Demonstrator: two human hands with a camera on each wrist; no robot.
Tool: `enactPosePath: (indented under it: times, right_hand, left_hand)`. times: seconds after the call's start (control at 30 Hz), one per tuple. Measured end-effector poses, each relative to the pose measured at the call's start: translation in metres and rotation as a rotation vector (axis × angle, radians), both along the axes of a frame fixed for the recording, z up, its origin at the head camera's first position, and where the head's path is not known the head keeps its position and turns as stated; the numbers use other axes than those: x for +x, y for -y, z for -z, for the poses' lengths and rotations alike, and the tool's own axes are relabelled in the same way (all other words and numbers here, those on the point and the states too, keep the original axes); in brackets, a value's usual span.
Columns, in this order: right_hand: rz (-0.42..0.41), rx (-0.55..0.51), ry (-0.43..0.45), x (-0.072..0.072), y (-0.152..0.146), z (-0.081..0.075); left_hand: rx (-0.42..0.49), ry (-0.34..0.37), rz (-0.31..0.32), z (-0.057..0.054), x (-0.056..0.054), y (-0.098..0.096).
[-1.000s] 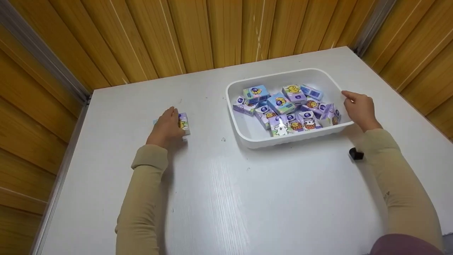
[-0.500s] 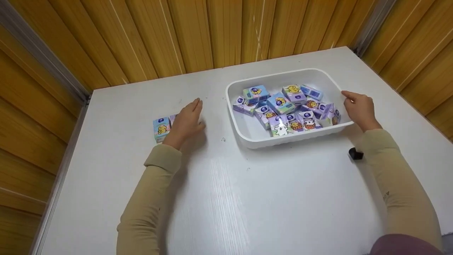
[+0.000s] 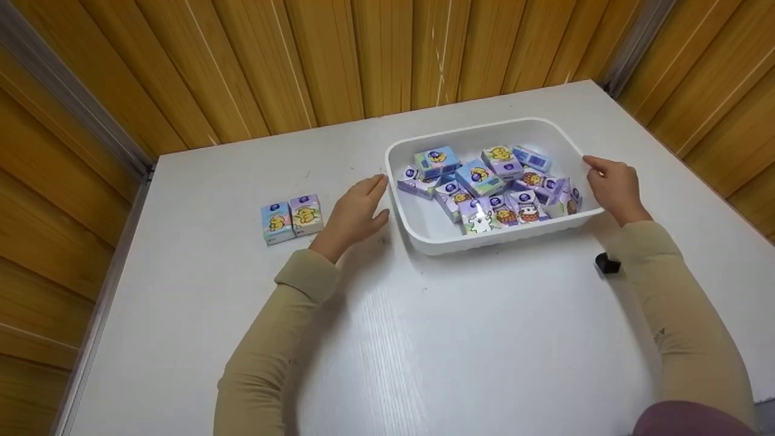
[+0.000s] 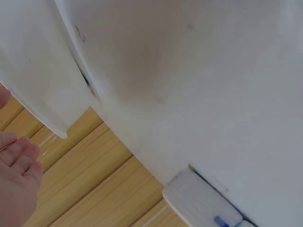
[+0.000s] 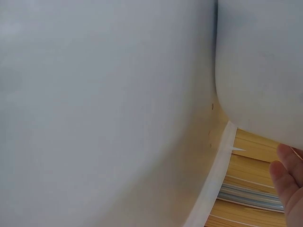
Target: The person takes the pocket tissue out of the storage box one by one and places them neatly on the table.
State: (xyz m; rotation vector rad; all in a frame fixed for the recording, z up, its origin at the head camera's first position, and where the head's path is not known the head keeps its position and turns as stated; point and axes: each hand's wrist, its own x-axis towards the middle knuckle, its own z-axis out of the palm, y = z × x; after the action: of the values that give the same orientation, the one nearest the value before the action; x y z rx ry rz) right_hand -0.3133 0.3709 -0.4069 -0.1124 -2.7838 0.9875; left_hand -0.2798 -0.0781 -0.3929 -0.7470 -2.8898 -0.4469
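A white plastic bin (image 3: 442,247) stands on the table, holding a jumble of small tissue packs (image 3: 478,175) with cartoon prints in blue and purple. My left hand (image 3: 357,212) is by the bin's left wall, its fingers fairly straight and its fingertips at the rim; whether they touch is unclear. It holds nothing. On the opposite side, my right hand (image 3: 616,188) grips the rim with curled fingers. Left of my left hand, a blue tissue pack (image 3: 277,223) and a purple tissue pack (image 3: 306,214) lie flat side by side. The left wrist view shows a pack's edge (image 4: 203,198).
A small black object (image 3: 607,264) lies beside my right forearm. The white table (image 3: 472,339) ends at wood-patterned walls (image 3: 387,54) at the back and sides.
My left hand let go of the purple pack, leaving it beside the blue one, and moved right to the bin. My right hand and the bin stayed put.
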Motion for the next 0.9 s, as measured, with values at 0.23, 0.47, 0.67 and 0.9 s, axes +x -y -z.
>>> enactPosePath:
  times: [0.23, 0.47, 0.67, 0.9]
  right_hand:
    - [-0.001, -0.005, 0.000, 0.000, 0.000, 0.000]
    - [-0.010, -0.012, 0.023, 0.001, 0.000, 0.000]
    - [-0.008, -0.009, 0.013, 0.000, 0.000, 0.001]
    - [0.010, -0.006, -0.042, 0.000, 0.000, 0.003]
  left_hand:
    - [0.064, 0.012, 0.045, 0.001, 0.003, -0.021]
    - [0.108, 0.084, 0.045, 0.000, 0.004, -0.034]
    - [0.034, 0.089, 0.100, 0.000, 0.005, -0.051]
    - [-0.034, 0.188, 0.113, 0.000, 0.002, -0.071]
